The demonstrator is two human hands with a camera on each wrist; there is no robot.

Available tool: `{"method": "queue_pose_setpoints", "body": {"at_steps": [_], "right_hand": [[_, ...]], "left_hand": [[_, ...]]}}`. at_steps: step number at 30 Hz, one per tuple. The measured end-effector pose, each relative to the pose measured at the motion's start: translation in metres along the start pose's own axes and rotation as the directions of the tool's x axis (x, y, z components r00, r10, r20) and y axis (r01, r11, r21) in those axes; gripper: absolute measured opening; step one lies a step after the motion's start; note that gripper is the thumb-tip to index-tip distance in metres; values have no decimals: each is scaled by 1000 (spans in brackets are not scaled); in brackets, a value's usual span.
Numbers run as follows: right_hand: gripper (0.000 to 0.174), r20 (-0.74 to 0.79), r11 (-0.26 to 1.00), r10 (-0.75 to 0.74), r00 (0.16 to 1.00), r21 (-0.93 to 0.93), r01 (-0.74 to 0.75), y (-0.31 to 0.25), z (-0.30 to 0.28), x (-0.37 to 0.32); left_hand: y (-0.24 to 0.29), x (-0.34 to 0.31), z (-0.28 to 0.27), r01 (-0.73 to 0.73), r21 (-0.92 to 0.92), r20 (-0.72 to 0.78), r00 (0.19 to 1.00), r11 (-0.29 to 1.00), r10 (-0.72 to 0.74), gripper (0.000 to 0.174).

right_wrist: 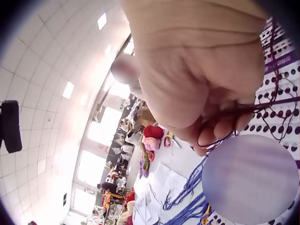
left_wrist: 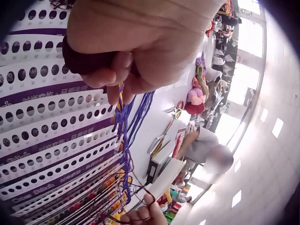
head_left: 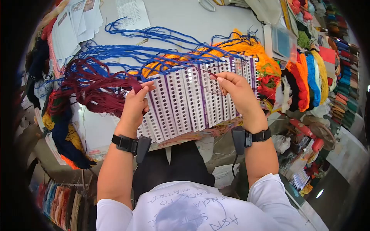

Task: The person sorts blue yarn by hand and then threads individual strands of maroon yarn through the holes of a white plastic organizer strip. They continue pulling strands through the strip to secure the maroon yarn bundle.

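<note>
My left hand (head_left: 135, 103) grips a bundle of maroon thread (head_left: 92, 86) that spreads loosely to the left over the table. In my right hand (head_left: 238, 90), curled fingers pinch a few maroon strands (right_wrist: 234, 111), which trail across the cards in the right wrist view. Below and between both hands lie overlapping white punched thread cards (head_left: 181, 102) with purple printed strips and rows of holes. Blue threads (head_left: 154, 57) run along the cards' far edge, with orange thread (head_left: 246, 46) behind them.
Papers (head_left: 77, 23) lie at the table's back left, and scissors (head_left: 207, 4) at the back. Dark blue and yellow skeins (head_left: 63, 131) hang over the left edge. Several bright skeins (head_left: 304, 82) line the right side. Another person (left_wrist: 206, 150) is across the table.
</note>
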State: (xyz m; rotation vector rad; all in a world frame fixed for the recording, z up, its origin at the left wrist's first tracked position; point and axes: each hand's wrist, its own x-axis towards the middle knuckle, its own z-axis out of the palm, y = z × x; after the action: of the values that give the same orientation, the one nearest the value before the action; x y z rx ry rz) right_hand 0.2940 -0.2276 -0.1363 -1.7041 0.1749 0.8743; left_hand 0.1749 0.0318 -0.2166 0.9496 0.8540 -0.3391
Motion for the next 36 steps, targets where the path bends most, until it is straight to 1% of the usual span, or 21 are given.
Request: {"method": "queue_pose_setpoints", "body": {"at_steps": [3,5,7,9,13,15,16,19,20,24,25,27,28,29,30,31,32,33,34,35,36], "right_hand": [[28,38,997,47,998,52,-49,-14,-8,-12],[30,62,967,56,996,247,-70,-21,-10,-19],[34,66,964,57,996,258,-73,-29,-9,-25],[37,149,950,22,989,305,-67,-35,-4,-31],[36,332,990,-28,943,137,-18,-46,15,-44],[34,365,996,-10,931,82,-21,-61,25,-55],[31,390,1000,13,921,19,-23,-68,29,-58],[27,351,999,-23,936,47,7,-77,33,-63],[21,328,999,-22,944,34,11,-74,32,-64],[15,259,977,4,966,-206,51,-76,26,-70],[13,224,935,-53,973,-332,127,-77,25,-72],[12,193,869,-119,974,-455,196,-76,18,-72],[11,167,771,-282,945,-547,327,-70,8,-68],[11,158,643,-439,885,-633,431,-67,-2,-67],[10,55,684,-415,908,-640,351,-70,-13,-71],[10,-2,727,-443,897,-586,358,-63,-34,-68],[11,-62,766,-464,884,-529,365,-56,-57,-65],[13,-163,919,-350,923,-248,305,-58,-71,-70],[15,-189,945,-327,926,-88,316,-52,-96,-70],[15,-194,945,-327,925,-87,316,-53,-114,-76],[15,-168,940,-274,947,159,300,-54,-130,-82]], "left_hand": [[5,-1,1,-5,18,23,1000,1000,5,26],[12,-4,3,-37,24,65,997,999,36,28],[27,-15,15,-48,15,130,991,999,45,32],[41,-32,38,-140,25,225,966,990,131,39],[64,-56,73,-369,204,449,859,907,248,52],[70,-57,77,-377,351,574,810,857,121,57],[69,-59,83,-424,265,607,771,866,192,50],[66,-56,90,-526,258,682,693,810,233,37],[67,-57,90,-475,280,666,722,834,187,24],[68,-63,94,-445,377,649,752,812,110,12],[68,-63,94,-446,379,652,751,811,109,12],[70,-59,90,-590,525,668,732,614,131,10],[73,-60,89,-613,440,652,721,656,235,14],[82,-67,82,-441,488,589,803,753,88,16],[83,-65,71,-322,473,506,861,820,46,19],[86,-63,56,-198,441,420,908,875,-6,22],[88,-61,42,-177,351,423,906,920,14,22],[92,-60,29,-155,257,425,905,954,32,21],[97,-60,18,-129,217,381,924,968,37,21],[102,-59,9,-104,176,336,941,979,40,22],[105,-58,-1,-126,166,326,943,978,66,25]]}}
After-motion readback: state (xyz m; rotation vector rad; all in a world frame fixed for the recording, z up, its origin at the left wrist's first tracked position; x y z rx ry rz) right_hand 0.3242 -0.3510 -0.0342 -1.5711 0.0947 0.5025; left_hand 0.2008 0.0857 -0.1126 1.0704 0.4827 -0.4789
